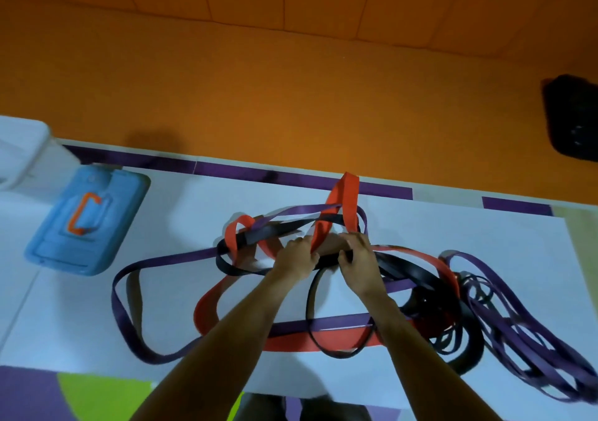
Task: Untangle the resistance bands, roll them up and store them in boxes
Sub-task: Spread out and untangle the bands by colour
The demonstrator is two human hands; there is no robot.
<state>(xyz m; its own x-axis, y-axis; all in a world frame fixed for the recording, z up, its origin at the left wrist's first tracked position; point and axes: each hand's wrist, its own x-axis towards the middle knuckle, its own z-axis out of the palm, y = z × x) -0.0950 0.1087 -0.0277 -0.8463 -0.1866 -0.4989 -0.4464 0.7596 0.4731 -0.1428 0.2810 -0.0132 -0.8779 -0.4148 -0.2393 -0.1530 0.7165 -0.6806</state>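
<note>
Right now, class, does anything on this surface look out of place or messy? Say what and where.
The resistance bands: red, purple and black loops lie knotted together across the white surface, densest at the right. The left hand and right hand grip the knot mid-table. The blue box lies apart at left.

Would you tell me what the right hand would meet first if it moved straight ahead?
Probably the raised loop of the flat orange-red resistance band just beyond the right hand; depth is unclear.

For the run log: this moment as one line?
stage: untangling | left hand: grips red band | right hand: grips black band | blue box: untouched, left
</note>
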